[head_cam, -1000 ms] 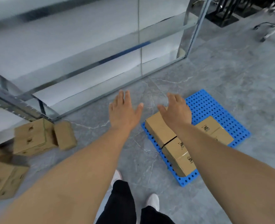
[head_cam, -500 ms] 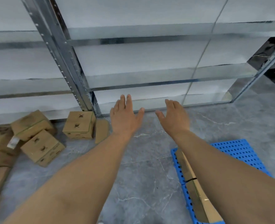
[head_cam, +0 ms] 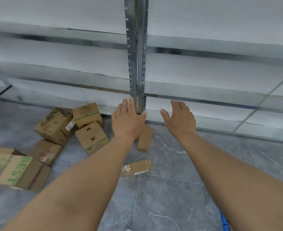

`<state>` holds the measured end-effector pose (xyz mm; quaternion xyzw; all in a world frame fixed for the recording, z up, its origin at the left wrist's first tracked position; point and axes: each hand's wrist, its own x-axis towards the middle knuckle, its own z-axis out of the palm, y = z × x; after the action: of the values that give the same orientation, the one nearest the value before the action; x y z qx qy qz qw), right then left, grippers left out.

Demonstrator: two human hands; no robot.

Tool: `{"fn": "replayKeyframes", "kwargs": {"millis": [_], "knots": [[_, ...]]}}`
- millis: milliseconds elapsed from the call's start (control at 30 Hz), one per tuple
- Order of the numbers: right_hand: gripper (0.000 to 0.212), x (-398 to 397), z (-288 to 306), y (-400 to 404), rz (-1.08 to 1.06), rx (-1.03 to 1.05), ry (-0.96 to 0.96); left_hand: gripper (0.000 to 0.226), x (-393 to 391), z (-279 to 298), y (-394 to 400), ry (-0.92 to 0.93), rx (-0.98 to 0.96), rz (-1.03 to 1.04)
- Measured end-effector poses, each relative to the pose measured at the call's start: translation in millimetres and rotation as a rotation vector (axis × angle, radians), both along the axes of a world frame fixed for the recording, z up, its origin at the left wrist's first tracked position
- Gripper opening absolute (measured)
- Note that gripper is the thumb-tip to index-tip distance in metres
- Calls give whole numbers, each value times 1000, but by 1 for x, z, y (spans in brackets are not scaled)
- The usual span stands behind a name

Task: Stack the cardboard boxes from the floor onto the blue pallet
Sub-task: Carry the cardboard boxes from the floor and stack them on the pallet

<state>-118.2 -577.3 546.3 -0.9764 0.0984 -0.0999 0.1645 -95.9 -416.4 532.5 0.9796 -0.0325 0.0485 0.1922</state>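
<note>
Several cardboard boxes lie scattered on the grey floor at the left: a printed box (head_cam: 92, 137), a box with a green stripe (head_cam: 87, 115), a bigger dented box (head_cam: 54, 125) and a flat narrow box (head_cam: 144, 139) partly behind my left hand. A small taped packet (head_cam: 136, 167) lies between my forearms. My left hand (head_cam: 127, 122) and my right hand (head_cam: 180, 117) are both stretched forward with straight fingers, holding nothing. Only a sliver of the blue pallet (head_cam: 224, 222) shows at the bottom right edge.
A metal shelving rack with an upright post (head_cam: 136, 64) and white shelf boards runs across the back. A large box printed "BEST" (head_cam: 11, 170) and a taped brown box (head_cam: 45, 151) sit at the far left. Grey marble floor (head_cam: 170, 197) lies ahead.
The view has swung left, away from the pallet and its boxes, toward the floor pile. Both hands stay open and outstretched; the pallet has slid almost out of view.
</note>
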Motion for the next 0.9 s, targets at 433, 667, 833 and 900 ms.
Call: {"fn": "replayKeyframes", "kwargs": {"millis": [433,667,833,900], "knots": [[57,54,8,103,274,5,-53,70,13,14,107,-84,-13,262],[55,72,13,125,387,20,-81,73,9,19,126,-68,-7,385],[54,85,10,145,466,-5,-73,76,2,17,145,-78,-27,468],[53,89,7,159,503,-9,-62,76,-1,13,157,-64,-23,506]]}}
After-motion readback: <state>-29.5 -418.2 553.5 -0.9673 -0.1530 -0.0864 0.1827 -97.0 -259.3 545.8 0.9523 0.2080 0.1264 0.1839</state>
